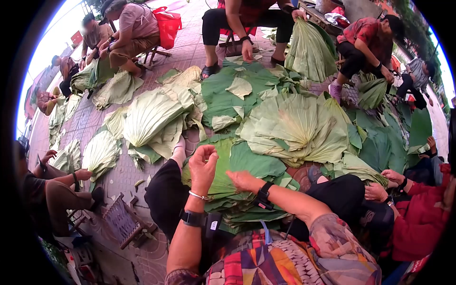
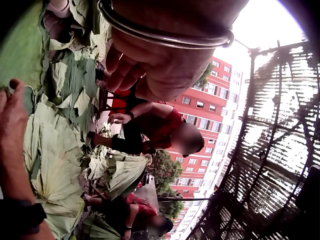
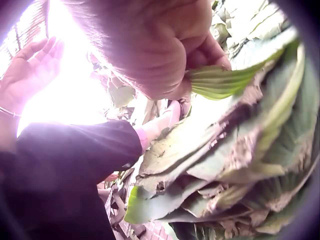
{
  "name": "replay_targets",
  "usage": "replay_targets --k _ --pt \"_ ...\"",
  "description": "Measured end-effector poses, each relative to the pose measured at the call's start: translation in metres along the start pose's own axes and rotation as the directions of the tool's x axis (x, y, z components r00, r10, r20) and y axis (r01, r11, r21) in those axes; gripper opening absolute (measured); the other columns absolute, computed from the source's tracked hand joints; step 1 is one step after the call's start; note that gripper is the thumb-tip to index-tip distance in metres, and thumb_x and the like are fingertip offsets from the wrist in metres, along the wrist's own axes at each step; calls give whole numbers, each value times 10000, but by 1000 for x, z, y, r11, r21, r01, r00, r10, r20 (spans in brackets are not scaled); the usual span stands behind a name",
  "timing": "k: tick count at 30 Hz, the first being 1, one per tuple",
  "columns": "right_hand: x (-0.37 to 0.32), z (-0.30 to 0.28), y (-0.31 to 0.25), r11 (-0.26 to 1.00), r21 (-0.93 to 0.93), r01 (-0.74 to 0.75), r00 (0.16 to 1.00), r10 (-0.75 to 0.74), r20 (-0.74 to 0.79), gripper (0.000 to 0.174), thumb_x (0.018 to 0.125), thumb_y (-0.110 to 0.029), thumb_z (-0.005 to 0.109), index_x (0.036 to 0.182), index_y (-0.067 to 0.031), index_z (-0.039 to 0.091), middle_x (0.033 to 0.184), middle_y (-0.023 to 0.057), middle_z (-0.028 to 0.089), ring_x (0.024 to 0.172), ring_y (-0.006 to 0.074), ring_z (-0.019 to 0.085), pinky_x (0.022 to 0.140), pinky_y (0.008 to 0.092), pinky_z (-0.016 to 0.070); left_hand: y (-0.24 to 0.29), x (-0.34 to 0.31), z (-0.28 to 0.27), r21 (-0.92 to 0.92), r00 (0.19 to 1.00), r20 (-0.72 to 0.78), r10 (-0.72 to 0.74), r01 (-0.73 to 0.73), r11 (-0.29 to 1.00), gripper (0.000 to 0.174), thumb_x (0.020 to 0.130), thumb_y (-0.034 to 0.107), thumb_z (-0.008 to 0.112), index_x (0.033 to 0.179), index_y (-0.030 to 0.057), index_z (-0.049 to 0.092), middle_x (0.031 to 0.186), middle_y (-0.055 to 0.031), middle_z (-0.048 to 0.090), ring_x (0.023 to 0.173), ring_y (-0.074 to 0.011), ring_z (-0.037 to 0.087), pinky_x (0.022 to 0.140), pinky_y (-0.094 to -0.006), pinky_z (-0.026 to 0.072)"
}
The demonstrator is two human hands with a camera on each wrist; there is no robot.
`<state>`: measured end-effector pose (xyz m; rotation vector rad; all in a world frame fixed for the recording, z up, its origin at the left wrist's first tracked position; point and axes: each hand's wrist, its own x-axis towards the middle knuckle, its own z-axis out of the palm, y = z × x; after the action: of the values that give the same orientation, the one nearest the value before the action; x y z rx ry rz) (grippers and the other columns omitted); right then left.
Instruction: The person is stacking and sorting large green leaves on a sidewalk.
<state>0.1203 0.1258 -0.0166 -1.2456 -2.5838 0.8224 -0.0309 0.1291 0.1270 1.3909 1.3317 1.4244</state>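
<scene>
My left hand point(image 1: 203, 166) is raised above the left side of a leaf stack, its fingers loosely bent and holding nothing; the left wrist view shows the same hand point(image 2: 165, 65) from the palm side. Over the stack, my right hand point(image 1: 244, 181) reaches leftward. In the right wrist view, this right hand point(image 3: 160, 50) pinches the folded edge of a green leaf point(image 3: 220, 82). Beneath lie many layered leaves point(image 3: 210, 165), some with brown, torn edges. The top leaf point(image 1: 256, 159) is broad and green, beside my knees.
Pale fanned leaves point(image 1: 297, 126) lie beyond the stack, with more pale leaves point(image 1: 152, 116) to the left. Several seated people surround the leaves on the paved ground point(image 1: 185, 50). A small folding stool point(image 1: 124, 221) stands at lower left, near my dark-clothed leg point(image 1: 164, 197).
</scene>
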Motion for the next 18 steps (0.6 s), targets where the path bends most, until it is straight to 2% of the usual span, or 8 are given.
replay_targets --k 2,6,8,12,14,15,16,18 --pt "3 -10 9 997 -68 43 996 -48 -70 173 743 -146 476 892 -59 467 638 164 557 582 378 545 489 471 412 2 0 1 -27 1000 -1 -12 12 1000 133 738 2 575 869 -19 567 757 -37 603 669 -78 560 613 -209 459" --pt "10 -36 14 984 -168 -54 994 37 -102 136 725 -121 479 847 -60 489 653 176 554 609 373 550 509 467 413 0 0 0 -11 1000 2 -10 10 1000 132 738 0 573 869 -18 567 757 -36 601 667 -78 559 615 -209 460" --pt "14 -51 19 994 -108 -31 968 3 -250 101 729 -117 471 809 -63 501 660 177 549 631 367 552 531 469 412 -1 0 0 -31 1000 3 -12 12 999 137 737 -3 571 873 -19 567 759 -37 599 664 -79 559 616 -208 461" --pt "19 -97 10 998 -53 -30 949 11 -315 96 701 -85 477 773 -34 514 688 182 564 668 368 553 569 452 435 -1 1 1 -54 1000 12 -6 7 999 141 740 -2 568 879 -24 566 760 -38 598 665 -80 560 619 -207 464" --pt "20 -122 4 993 122 6 912 44 -409 156 733 -104 467 853 -30 533 757 193 577 720 367 556 606 427 446 -1 1 1 -68 1000 14 -23 24 997 142 743 -2 564 882 -28 565 763 -41 598 669 -80 561 622 -206 469" --pt "21 -134 5 987 162 -4 910 71 -410 194 767 -110 467 927 -24 535 827 203 581 767 366 556 643 412 448 0 0 1 -73 1000 14 -26 27 997 134 748 -2 560 879 -31 564 763 -43 597 672 -81 563 630 -208 477" --pt "21 -148 2 987 160 -6 909 72 -411 194 767 -110 467 927 -24 535 827 203 581 767 366 556 643 412 448 1 0 1 -75 1000 16 -25 26 997 134 748 -2 560 879 -31 564 763 -43 597 672 -81 563 630 -208 477" --pt "17 -175 -1 955 280 97 813 86 -576 188 782 -78 466 948 -17 530 834 208 579 774 351 566 664 377 453 1 0 1 -66 1000 11 -23 24 998 129 751 -6 556 877 -32 562 767 -45 597 674 -82 563 638 -211 481"
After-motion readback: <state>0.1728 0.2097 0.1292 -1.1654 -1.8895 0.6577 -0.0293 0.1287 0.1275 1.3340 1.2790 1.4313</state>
